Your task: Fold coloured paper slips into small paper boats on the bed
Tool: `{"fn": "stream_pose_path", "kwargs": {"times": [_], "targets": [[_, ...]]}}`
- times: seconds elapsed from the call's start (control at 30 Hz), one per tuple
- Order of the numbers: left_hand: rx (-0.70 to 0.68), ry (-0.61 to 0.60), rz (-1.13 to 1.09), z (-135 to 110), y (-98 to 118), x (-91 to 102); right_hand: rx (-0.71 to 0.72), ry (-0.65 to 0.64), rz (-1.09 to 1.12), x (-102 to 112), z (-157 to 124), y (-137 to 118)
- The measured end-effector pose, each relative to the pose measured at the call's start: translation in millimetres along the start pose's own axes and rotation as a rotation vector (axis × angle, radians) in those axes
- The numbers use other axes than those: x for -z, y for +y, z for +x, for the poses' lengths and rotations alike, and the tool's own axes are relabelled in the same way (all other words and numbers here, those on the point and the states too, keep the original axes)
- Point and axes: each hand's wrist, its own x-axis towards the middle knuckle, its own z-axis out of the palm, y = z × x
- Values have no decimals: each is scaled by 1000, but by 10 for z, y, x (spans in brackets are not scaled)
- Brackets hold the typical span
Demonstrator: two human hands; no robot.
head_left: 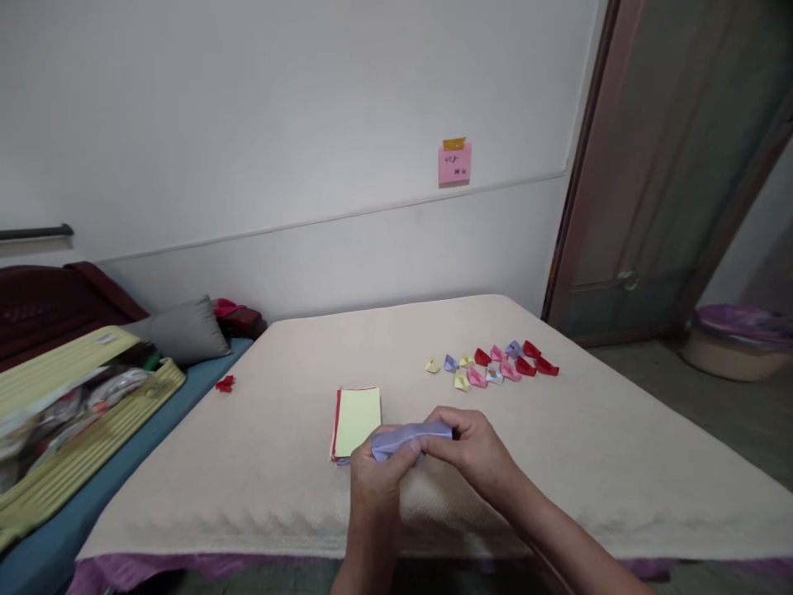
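Observation:
Both hands meet low in the middle of the view over a table with a cream cloth [266, 471]. A folded strip of lilac paper [412, 436] is pinched between them: my left hand [377, 479] grips its left end, my right hand [474, 450] its right end, fingers curled. Just left of the hands lies a small stack of coloured sheets [355, 421] with a pale yellow one on top. Farther back on the right lie several small folded paper pieces [496, 364] in red, pink, lilac and yellow.
A single red folded piece [225, 383] lies by the table's left edge. On the left, a bed holds a grey pillow [182, 330] and a yellow-green bag [68, 430]. A pink note [454, 162] hangs on the wall; a door [657, 173] and a basin [737, 339] stand at right.

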Motion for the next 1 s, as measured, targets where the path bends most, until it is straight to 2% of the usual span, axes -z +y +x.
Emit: {"fn": "stream_pose_path", "kwargs": {"times": [0.2, 0.47, 0.73, 0.83, 0.93, 1.0], "targets": [[35, 76, -57, -41, 29, -19, -57, -89, 82, 36, -1, -19], [-5, 132, -269, 23, 17, 12, -72, 46, 58, 36, 28, 13], [33, 151, -284, 4, 96, 31, -91, 93, 76, 55, 48, 0], [29, 144, -278, 1, 115, 22, -104, 75, 89, 71, 51, 6], [5, 201, -281, 32, 73, 22, -118, 64, 97, 80, 43, -4], [-63, 254, -242, 53, 27, 31, -113, 104, 86, 71, 35, -17]]}}
